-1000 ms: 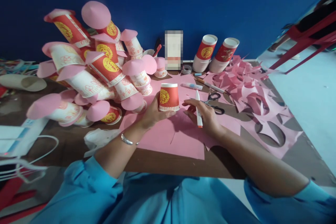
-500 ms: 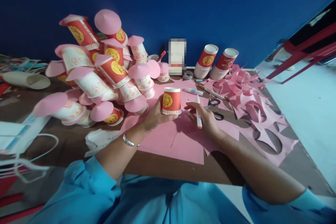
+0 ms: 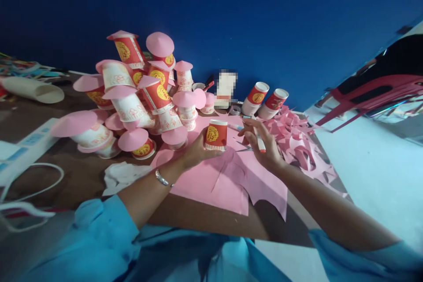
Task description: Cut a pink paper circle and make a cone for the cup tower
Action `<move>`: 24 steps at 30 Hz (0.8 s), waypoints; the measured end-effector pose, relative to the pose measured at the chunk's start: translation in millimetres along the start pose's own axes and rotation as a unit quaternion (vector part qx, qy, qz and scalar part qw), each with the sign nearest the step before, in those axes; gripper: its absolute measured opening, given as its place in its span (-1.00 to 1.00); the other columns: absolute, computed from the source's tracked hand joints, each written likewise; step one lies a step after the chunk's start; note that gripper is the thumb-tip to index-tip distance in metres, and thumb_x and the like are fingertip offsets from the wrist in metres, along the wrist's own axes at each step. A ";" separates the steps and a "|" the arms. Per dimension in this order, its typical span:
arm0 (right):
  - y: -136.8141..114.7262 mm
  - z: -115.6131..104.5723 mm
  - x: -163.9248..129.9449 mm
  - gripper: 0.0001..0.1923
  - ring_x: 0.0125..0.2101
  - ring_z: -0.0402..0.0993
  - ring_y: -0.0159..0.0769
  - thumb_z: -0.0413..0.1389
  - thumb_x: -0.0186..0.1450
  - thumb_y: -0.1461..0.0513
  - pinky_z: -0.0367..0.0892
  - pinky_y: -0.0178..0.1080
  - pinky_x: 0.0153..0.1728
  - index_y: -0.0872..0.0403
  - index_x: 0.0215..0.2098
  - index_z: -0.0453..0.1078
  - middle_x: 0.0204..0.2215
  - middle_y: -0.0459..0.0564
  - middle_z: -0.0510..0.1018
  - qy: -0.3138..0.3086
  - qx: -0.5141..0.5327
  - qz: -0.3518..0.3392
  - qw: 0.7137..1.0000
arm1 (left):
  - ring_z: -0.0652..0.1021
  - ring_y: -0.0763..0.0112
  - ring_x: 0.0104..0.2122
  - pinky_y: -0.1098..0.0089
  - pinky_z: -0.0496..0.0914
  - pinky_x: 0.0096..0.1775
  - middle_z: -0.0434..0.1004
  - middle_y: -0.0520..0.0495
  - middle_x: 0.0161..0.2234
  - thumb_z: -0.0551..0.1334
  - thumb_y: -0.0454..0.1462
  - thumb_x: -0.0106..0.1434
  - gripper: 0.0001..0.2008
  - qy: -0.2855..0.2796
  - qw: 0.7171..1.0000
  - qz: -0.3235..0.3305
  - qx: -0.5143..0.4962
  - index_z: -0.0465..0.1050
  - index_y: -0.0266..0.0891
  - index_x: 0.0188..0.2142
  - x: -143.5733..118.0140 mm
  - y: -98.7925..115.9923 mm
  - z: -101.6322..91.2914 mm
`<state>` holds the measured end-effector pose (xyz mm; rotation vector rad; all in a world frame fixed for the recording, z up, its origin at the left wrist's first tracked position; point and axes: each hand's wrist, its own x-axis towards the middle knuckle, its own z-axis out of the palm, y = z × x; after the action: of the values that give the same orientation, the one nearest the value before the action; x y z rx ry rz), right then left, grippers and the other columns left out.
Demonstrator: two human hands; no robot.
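My left hand (image 3: pixel 194 150) grips an upside-down red paper cup (image 3: pixel 216 134) with a yellow emblem, pressing it onto a sheet of pink paper (image 3: pixel 228 180). My right hand (image 3: pixel 264 145) is lifted just right of the cup, holding a white marker with a red tip (image 3: pixel 258 139), fingers partly spread. The pink sheet's near right edge is raised and folded off the brown table (image 3: pixel 82 172).
A pile of paper cups topped with pink paper cones (image 3: pixel 139 97) stands to the left. Two upturned cup stacks (image 3: pixel 264 99) stand by the blue wall. Pink paper scraps (image 3: pixel 300 145) lie at right. A white power strip (image 3: pixel 26 147) and cable sit at left, and crumpled white paper (image 3: pixel 120 175) lies near my forearm.
My right hand has risen off the paper with the marker and moved toward the cup. The pink sheet has lifted on the right. The view has swung left.
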<state>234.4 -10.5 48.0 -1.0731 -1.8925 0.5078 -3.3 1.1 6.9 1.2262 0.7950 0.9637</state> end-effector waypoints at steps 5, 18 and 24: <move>21.2 31.0 5.9 -0.67 -0.43 0.52 -0.36 0.07 0.49 0.15 0.49 -0.24 -0.38 -0.02 0.19 0.29 -0.27 -0.05 0.58 0.090 -0.008 -0.020 0.996 | 0.59 0.09 -0.09 0.14 0.50 -0.08 0.55 -0.08 -0.09 0.58 -0.14 -0.02 -0.23 0.008 1.000 0.018 -0.012 0.28 -0.16 0.12 -1.1 2.9 -0.9; 36.6 50.0 -14.4 -0.30 0.26 0.43 0.02 0.16 0.42 0.26 0.51 0.14 0.13 -0.11 0.44 0.01 0.39 0.24 0.27 -0.033 0.077 -0.078 0.993 | 0.56 0.09 0.02 0.15 0.50 0.00 0.52 -0.19 0.07 0.53 -0.19 0.10 -0.31 0.002 0.999 0.041 0.020 0.30 -0.13 0.16 -0.3 -0.8 -2.2; 44.7 55.7 -17.2 -0.23 0.30 0.38 0.07 0.21 0.40 0.22 0.47 0.19 0.18 -0.12 0.46 -0.03 0.44 0.25 0.17 -0.052 0.112 -0.108 0.986 | 0.55 0.08 0.03 0.16 0.50 -0.01 0.51 -0.20 0.10 0.52 -0.18 0.13 -0.31 -0.007 0.998 0.057 0.034 0.30 -0.14 0.19 -0.1 -3.6 -1.9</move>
<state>212.9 3.2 -20.9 -0.6981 -1.9599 0.6429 -4.4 1.6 3.0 1.3474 0.7595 1.0257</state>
